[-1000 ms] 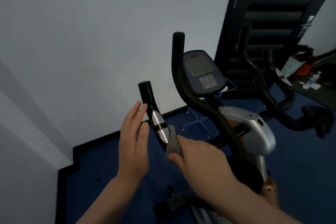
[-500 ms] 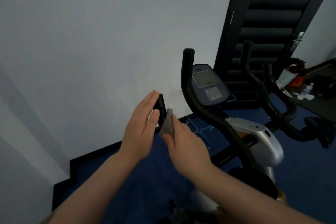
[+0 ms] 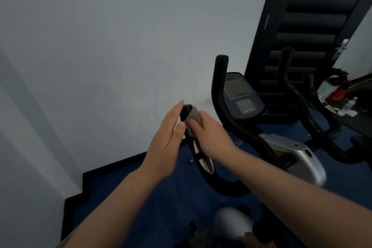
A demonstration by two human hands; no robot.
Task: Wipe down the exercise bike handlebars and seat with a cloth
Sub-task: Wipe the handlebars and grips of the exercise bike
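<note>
The right hand (image 3: 209, 137) grips the cloth (image 3: 194, 117) round the left handlebar (image 3: 186, 111) tip, the left hand (image 3: 167, 143) flat-fingered against it; right handlebar (image 3: 221, 90) apparently pending, seat not in view.

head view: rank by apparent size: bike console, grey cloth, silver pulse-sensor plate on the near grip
1. bike console: largest.
2. grey cloth: only partly visible under the right hand.
3. silver pulse-sensor plate: looks close to the cloth, so their order is unsure.
</note>
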